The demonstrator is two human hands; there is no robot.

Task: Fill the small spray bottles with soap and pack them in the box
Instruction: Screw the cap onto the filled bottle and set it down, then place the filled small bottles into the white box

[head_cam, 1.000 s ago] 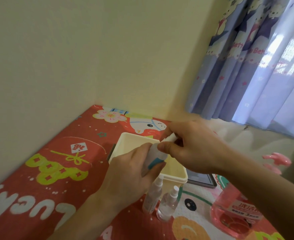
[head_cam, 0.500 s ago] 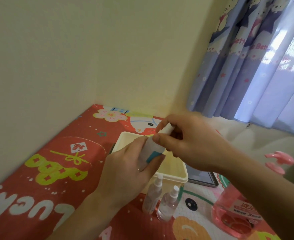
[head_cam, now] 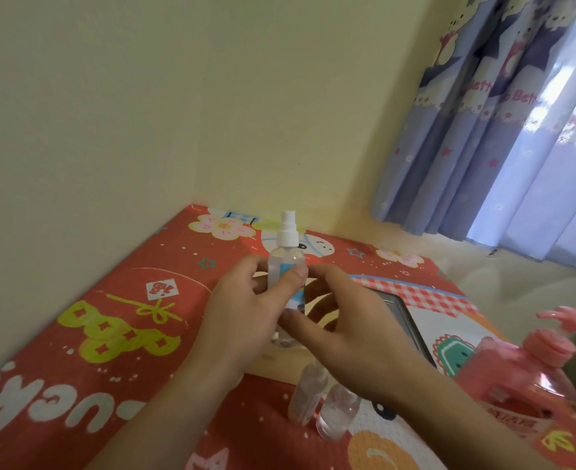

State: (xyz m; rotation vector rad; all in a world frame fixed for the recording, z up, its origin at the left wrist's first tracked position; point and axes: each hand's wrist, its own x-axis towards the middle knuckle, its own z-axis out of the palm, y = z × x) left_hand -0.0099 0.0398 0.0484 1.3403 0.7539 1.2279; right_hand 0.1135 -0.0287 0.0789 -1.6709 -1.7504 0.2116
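**Spray bottle upright in your left hand, over the box**

Your left hand (head_cam: 242, 313) grips a small spray bottle (head_cam: 285, 266) w/ fingers curled round the body, thumb pressed on the front over its blue label. Bottle stands upright, white spray top up, clear of your hand. It sits above the cream box (head_cam: 276, 362), which your hands mostly hide; only a strip of its near wall shows. Whether the bottle base touches the box inside, can't tell.

Your right hand (head_cam: 351, 330) is just beside the bottle on its right. Fingers are loosely spread and bent, thumb tip reaching toward the lower part of the bottle. Whether it really touches the bottle, can't tell; it doesn't wrap round it.

Two more small spray bottles stand on the surface (head_cam: 86, 334) just in front of the box, toward the near edge: one frosted (head_cam: 305, 398), one clear (head_cam: 335, 413) just to its right, close together. Your right wrist hides their tops.

A big pink soap bottle (head_cam: 523, 385) w/ pump top stands at the right edge of the surface, well apart from the box. A dark tablet (head_cam: 405, 320) lies flat behind your right hand, btw box and soap bottle.

The surface has a red cartoon cover and sits in the corner of a cream wall (head_cam: 178, 113); blue curtain (head_cam: 517, 130) at back right.
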